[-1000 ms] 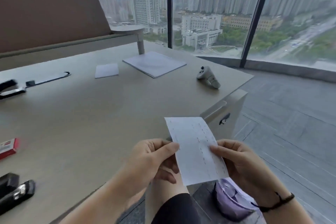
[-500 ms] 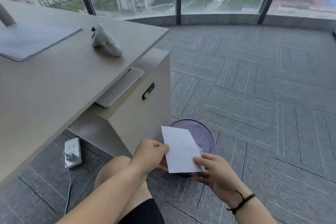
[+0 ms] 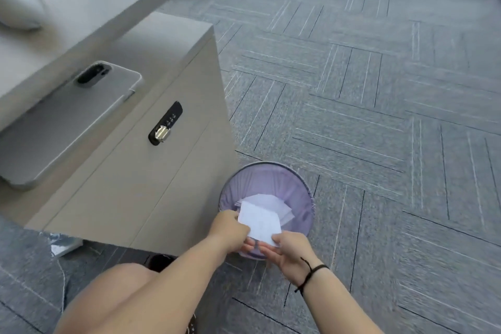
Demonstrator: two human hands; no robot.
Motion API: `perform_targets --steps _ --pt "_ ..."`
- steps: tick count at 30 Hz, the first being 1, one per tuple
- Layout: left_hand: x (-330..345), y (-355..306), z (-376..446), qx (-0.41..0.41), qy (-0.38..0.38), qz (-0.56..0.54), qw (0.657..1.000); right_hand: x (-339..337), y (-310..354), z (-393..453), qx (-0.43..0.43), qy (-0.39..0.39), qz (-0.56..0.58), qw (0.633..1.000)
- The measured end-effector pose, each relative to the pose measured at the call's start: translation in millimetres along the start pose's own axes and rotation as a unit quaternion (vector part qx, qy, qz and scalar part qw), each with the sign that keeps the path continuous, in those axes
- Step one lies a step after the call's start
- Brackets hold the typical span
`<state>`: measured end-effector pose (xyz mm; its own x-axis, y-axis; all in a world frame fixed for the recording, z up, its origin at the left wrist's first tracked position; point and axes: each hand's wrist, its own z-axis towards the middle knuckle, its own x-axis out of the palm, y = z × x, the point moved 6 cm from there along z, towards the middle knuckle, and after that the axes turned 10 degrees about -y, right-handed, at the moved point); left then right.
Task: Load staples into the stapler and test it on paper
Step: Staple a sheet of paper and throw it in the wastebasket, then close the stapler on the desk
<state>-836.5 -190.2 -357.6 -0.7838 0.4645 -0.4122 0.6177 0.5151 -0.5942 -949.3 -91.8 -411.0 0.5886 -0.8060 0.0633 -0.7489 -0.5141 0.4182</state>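
Test sheet over the bin

Your left hand (image 3: 230,229) and right hand (image 3: 288,251) pinch the paper (image 3: 260,222) above the wastebasket (image 3: 303,192); only discarding seems left.

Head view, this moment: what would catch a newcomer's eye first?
Both hands, left hand and right hand, hold a white sheet of paper right over the purple-lined wastebasket on the carpet, which already has other white sheets inside. To the left, a phone lies face down on the beige cabinet, which has a combination lock on its front.
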Motion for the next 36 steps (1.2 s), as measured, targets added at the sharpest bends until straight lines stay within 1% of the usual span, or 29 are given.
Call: perform_targets --steps 2,4,7,9,12,14,18,22,24,25,27,29,32,36 --pt "2.4 -7.7 12.5 0.025 -0.012 -0.025 0.999 5.4 7.4 19.7 -0.007 -0.022 0.019 1.0" --pt "2.4 -11.1 20.3 0.03 -0.013 -0.035 0.999 11.7 14.5 36.9 -0.024 -0.044 0.034 0.998" --pt "-3.1 -7.2 27.1 0.02 -0.028 -0.003 0.999 19.3 17.7 54.6 -0.03 -0.066 0.061 0.996" --pt "-8.6 -2.6 28.4 0.007 -0.038 -0.001 0.999 20.1 15.4 60.3 -0.022 -0.077 0.061 0.995" --pt "-13.8 -2.8 26.7 0.003 -0.029 -0.025 0.999 21.7 13.1 57.2 -0.023 -0.078 0.052 0.995" --pt "-17.0 -6.2 23.0 0.011 -0.027 -0.042 0.999 24.6 17.2 47.6 -0.041 -0.067 0.044 0.996" --pt "-29.5 -17.9 -2.2 0.052 -0.03 -0.037 0.997 28.0 36.5 4.3 -0.108 -0.042 0.014 0.993" --pt "-68.0 -41.1 -43.4 0.15 -0.066 -0.014 0.986 42.7 56.5 -69.7 -0.196 0.008 -0.061 0.979" --pt "-100.0 -58.3 -71.2 0.201 -0.098 -0.005 0.975 56.5 66.7 -114.4 -0.267 0.04 -0.096 0.958" --pt "-118.3 -66.7 -88.0 0.224 -0.12 0.0 0.967 63.9 71.0 -139.4 -0.311 0.06 -0.117 0.941" --pt "-154.5 -81.4 -129.7 0.275 -0.161 0.0 0.948 78.5 75.0 -193.3 -0.401 0.111 -0.167 0.894" --pt "-189.4 -88.3 -176.0 0.315 -0.193 -0.02 0.929 90.4 74.4 -246.9 -0.472 0.155 -0.197 0.845" --pt "-236.2 -77.5 -243.2 0.349 -0.22 -0.046 0.91 108.0 67.4 -320.3 -0.544 0.203 -0.215 0.785" --pt "-281.4 -35.5 -327.8 0.394 -0.263 -0.046 0.88 138.3 40.9 -413.3 -0.587 0.292 -0.215 0.724"
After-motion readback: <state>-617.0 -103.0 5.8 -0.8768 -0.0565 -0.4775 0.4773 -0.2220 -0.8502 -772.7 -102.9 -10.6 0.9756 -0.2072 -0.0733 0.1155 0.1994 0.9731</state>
